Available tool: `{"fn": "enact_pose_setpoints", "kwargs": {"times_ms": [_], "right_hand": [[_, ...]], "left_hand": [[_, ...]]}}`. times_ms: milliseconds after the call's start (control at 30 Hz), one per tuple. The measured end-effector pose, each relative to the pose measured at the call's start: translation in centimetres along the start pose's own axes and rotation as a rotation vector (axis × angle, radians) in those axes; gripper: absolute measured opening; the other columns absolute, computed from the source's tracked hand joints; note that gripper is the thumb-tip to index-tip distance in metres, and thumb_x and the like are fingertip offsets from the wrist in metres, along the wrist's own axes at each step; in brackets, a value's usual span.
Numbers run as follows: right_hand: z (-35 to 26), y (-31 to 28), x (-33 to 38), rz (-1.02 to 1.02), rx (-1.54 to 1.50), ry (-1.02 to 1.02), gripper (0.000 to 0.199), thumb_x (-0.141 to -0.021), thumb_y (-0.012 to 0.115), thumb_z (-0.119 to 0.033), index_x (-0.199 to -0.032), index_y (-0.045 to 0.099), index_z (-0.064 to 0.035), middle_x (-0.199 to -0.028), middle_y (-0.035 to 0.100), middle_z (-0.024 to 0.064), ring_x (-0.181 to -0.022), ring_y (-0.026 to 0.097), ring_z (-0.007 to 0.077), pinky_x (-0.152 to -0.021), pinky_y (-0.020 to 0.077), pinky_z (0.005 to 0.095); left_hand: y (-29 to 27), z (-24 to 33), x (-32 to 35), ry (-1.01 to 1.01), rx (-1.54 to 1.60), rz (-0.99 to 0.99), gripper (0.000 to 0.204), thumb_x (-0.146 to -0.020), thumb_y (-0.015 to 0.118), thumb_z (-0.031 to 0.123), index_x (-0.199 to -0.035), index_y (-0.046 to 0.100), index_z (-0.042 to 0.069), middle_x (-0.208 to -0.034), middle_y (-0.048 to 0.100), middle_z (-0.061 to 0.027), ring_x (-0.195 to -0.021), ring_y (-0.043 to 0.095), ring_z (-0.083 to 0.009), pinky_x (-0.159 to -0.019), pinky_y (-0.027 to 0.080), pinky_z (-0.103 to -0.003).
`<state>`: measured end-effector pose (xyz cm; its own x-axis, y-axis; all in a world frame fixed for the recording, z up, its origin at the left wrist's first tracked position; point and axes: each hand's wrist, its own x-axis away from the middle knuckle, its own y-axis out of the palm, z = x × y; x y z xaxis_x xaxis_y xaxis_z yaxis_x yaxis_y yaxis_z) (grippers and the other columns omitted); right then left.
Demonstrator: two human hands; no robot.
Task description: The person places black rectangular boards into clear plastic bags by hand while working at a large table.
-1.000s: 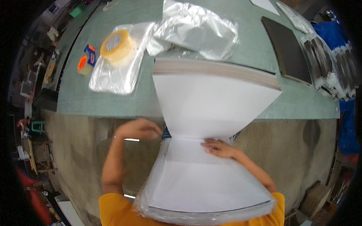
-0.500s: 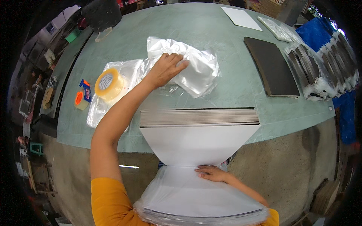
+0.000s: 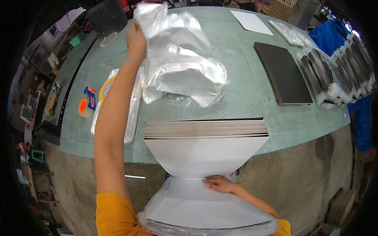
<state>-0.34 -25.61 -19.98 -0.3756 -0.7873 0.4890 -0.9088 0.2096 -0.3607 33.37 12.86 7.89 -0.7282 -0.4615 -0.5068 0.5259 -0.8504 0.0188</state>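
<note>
My left hand [image 3: 136, 42] reaches far over the table, fingers closed on the edge of a crumpled clear plastic bag [image 3: 185, 72] that billows up from the tabletop. Against my body leans a stack of white boards [image 3: 206, 153]; their layered edges rest on the table's near edge. A clear plastic sleeve [image 3: 208, 226] wraps the lower part of the stack. Flat on the white surface lies my right hand [image 3: 219, 183], its fingers stretched out.
On the green table [image 3: 240, 86], a tape roll [image 3: 103, 88] sits on folded plastic bags [image 3: 132, 122], beside a tape dispenser [image 3: 86, 104]. To the right lie a dark board stack [image 3: 283, 72], a white sheet [image 3: 251, 22] and plastic-wrapped dark bundles [image 3: 334, 74]. A black bin [image 3: 105, 17] stands far left.
My left hand has moved away and to the left, pulling up part of the plastic bag. The right hand stays on the boards, which have shifted slightly nearer.
</note>
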Motion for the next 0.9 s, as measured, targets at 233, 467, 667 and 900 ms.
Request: {"fn": "enact_pose_setpoints", "kwargs": {"times_ms": [233, 467, 667, 900], "right_hand": [[-1.3, -0.4, 1.1, 0.039, -0.023, 0.023, 0.051, -0.084, 0.036, -0.052, -0.122, 0.044, -0.0188, -0.128, 0.038, 0.0107, -0.121, 0.031, 0.0261, -0.1, 0.0212, 0.0382], [-0.9, -0.5, 0.9, 0.026, 0.0, 0.028, 0.049, -0.085, 0.04, -0.047, -0.121, 0.045, -0.0151, -0.126, 0.039, 0.0133, -0.117, 0.035, 0.0284, -0.098, 0.0266, 0.0351], [-11.9, -6.8, 3.8, 0.203, -0.523, -0.317, 0.051, -0.085, 0.044, -0.043, -0.118, 0.046, -0.0042, -0.116, 0.049, 0.0099, -0.11, 0.043, 0.0225, -0.093, 0.0328, 0.0348], [-14.2, -9.5, 6.6, 0.097, -1.302, -0.703, 0.062, -0.085, 0.038, -0.049, -0.12, 0.039, 0.002, -0.114, 0.049, 0.01, -0.103, 0.048, 0.0174, -0.089, 0.0369, 0.0308]], "left_hand": [[-4.0, 16.2, 5.9, 0.332, -0.117, 0.258, 0.056, -0.072, 0.064, 0.039, -0.108, 0.049, -0.001, -0.1, 0.051, -0.0117, -0.096, 0.047, -0.0209, -0.083, 0.039, -0.036], [-10.6, 19.6, 26.2, 0.284, -0.869, -0.935, 0.035, -0.075, 0.052, 0.01, -0.108, 0.047, -0.001, -0.103, 0.053, -0.0179, -0.098, 0.05, -0.0319, -0.085, 0.039, -0.036], [-7.8, 15.7, 31.7, -0.366, -0.196, -1.981, 0.034, -0.077, 0.048, 0.002, -0.11, 0.042, 0.0, -0.087, 0.055, -0.0148, -0.076, 0.055, -0.0301, -0.067, 0.044, -0.035], [-5.3, 13.5, 31.2, -0.276, -0.052, -0.773, 0.016, -0.086, 0.045, 0.013, -0.099, 0.042, 0.003, -0.089, 0.05, -0.0011, -0.081, 0.044, -0.0057, -0.071, 0.038, -0.021]]}}
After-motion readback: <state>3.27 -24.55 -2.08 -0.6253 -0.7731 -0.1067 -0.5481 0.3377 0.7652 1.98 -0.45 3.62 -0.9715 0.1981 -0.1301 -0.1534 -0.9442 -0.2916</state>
